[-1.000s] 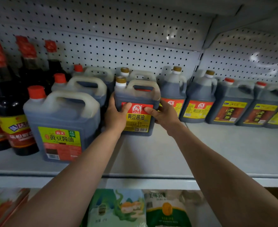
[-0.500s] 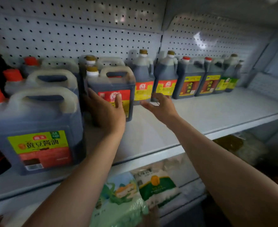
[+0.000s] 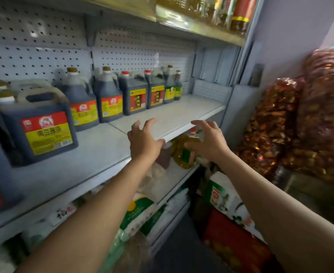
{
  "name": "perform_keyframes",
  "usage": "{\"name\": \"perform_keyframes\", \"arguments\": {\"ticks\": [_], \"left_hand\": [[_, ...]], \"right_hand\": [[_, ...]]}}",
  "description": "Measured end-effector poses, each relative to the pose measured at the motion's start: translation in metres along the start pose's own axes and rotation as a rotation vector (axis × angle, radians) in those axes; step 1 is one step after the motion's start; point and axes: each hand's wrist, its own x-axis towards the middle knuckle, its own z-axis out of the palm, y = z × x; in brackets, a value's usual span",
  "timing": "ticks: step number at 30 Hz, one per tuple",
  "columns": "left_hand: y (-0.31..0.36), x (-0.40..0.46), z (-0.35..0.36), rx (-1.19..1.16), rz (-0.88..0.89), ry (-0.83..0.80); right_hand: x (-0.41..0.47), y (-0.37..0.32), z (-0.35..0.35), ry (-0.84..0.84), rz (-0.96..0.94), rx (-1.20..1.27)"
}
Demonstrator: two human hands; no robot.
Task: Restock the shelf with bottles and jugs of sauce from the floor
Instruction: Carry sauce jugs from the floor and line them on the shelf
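Both hands, left (image 3: pixel 144 141) and right (image 3: pixel 207 142), are spread, nothing gripped. Jugs (image 3: pixel 38 127) are parked on the shelf (image 3: pixel 174 117); the front one could easily get clipped and toppled.

Bare shelf (image 3: pixel 182 113) right of jugs (image 3: pixel 134 99)

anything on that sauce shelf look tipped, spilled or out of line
Nothing stands out. The jugs stand upright with caps on, in a row along the pegboard back, and the shelf surface shows no spill. The big red-and-yellow-label jug sits further forward than the row. Both hands, left and right, are empty.
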Motion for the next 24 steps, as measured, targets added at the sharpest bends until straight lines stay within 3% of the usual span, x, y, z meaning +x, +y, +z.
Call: {"name": "perform_keyframes", "arguments": {"ticks": [14, 24], "left_hand": [[0.141, -0.221, 0.128, -0.009, 0.201, -0.47], [0.186, -0.286, 0.203, -0.011, 0.266, -0.737]], "right_hand": [[-0.26, 0.176, -0.136, 0.058, 0.458, -0.207], [-0.337, 0.256, -0.159, 0.123, 0.689, -0.081]]}}
